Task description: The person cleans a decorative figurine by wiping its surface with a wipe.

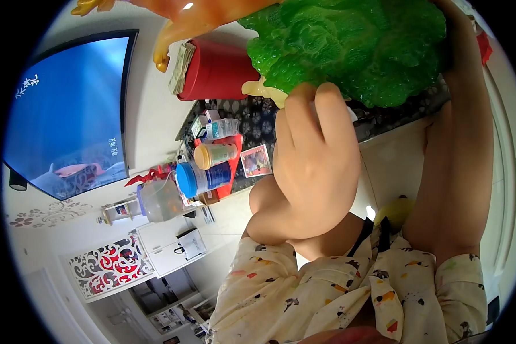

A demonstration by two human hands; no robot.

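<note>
A large green leafy ornament [350,51], glossy and translucent, fills the top centre. Orange and yellow glossy parts [203,20] extend to its left. My left hand [318,160] is raised just below the green leaves, back towards me, its fingers curled together. A small bit of something white [351,113] shows beside the fingers; what they hold is mostly hidden. My right forearm [464,120] runs up the right side to the ornament's edge, where the fingers of that hand are hidden.
A black patterned surface [258,123] bears a red container [218,70], a yellow-lidded jar [215,155], a blue-lidded jar [203,179] and a small picture card [255,161]. A cloudy plastic jug [161,200] stands nearby. A large screen [71,114] hangs at left.
</note>
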